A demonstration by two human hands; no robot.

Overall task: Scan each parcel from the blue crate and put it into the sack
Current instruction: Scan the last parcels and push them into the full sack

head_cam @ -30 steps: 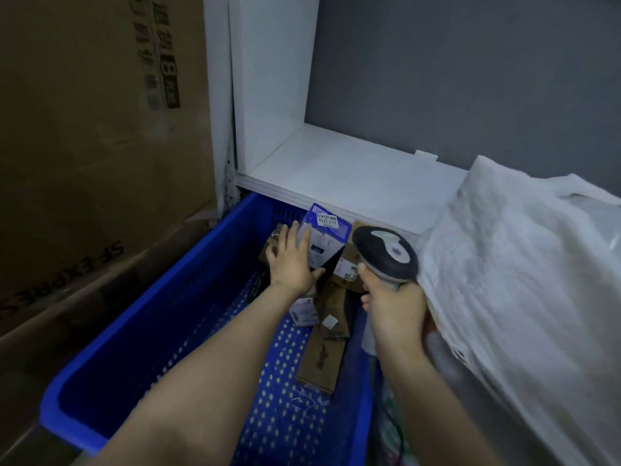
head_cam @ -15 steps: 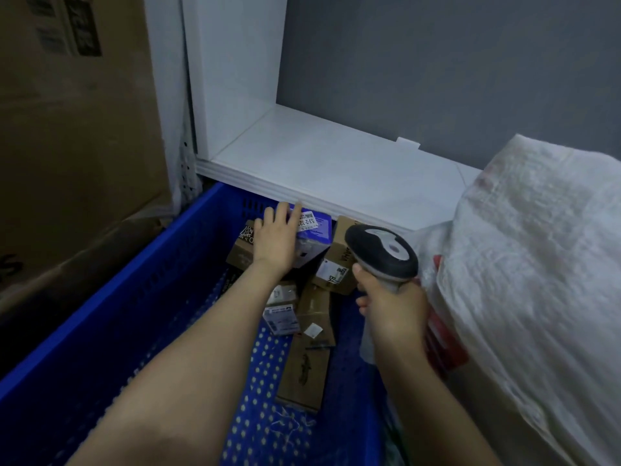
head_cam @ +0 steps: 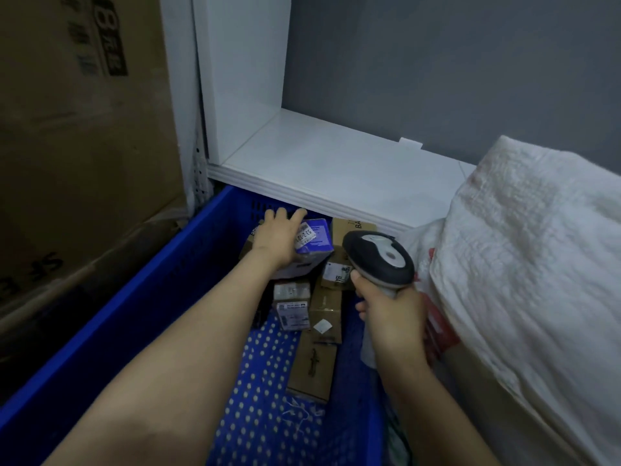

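Reaching further now, my L hand [head_cam: 277,235] lies flat on the blue parcel [head_cam: 316,238] at the far end of the blue crate [head_cam: 161,284]; R hand [head_cam: 393,317] still grips scanner [head_cam: 379,260]. Sack [head_cam: 531,257] right of it, white shelf [head_cam: 322,163] ahead.

- The crate [head_cam: 134,297] floor is bare along its left wall and near end.
- Parcels [head_cam: 314,361] crowd its far right corner.
- The shelf [head_cam: 336,169] overhangs the far end, leaving a low gap that the left hand [head_cam: 279,235] fills.
- The right hand [head_cam: 393,317], gripping a scanner [head_cam: 379,260], hangs over the right rim.
- The sack [head_cam: 521,257] bulges beside that rim.
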